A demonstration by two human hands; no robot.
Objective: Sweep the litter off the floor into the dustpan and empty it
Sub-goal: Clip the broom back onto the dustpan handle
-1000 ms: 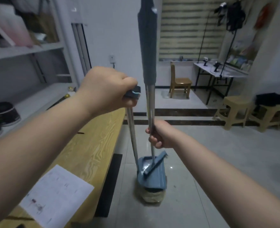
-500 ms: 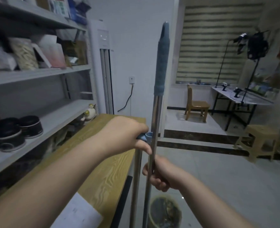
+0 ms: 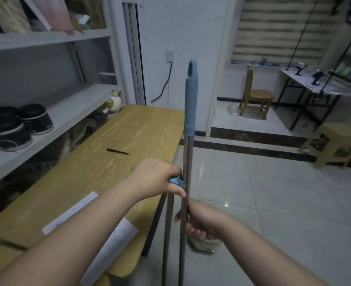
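Two metal poles stand upright side by side in front of me. My left hand (image 3: 158,178) is closed on the blue handle of the dustpan pole (image 3: 167,234). The broom pole (image 3: 186,162) with its blue grip on top is held lower down by my right hand (image 3: 199,220). A blue clip (image 3: 177,180) by my left thumb touches the broom pole. The dustpan's pan and the broom head are out of view below the frame. A round waste bin (image 3: 206,245) shows partly behind my right hand.
A wooden table (image 3: 108,162) with a pen (image 3: 117,151) and paper sheets (image 3: 112,234) stands on my left, against grey shelves (image 3: 67,112) with pots. Tiled floor (image 3: 273,203) stretches to the right. Wooden stools (image 3: 335,145), a chair (image 3: 255,96) and a desk stand farther back.
The view has tilted up, so the dustpan pan and broom head have dropped out of frame. Both hands keep their grips, and the broom's top now sits lower in view.
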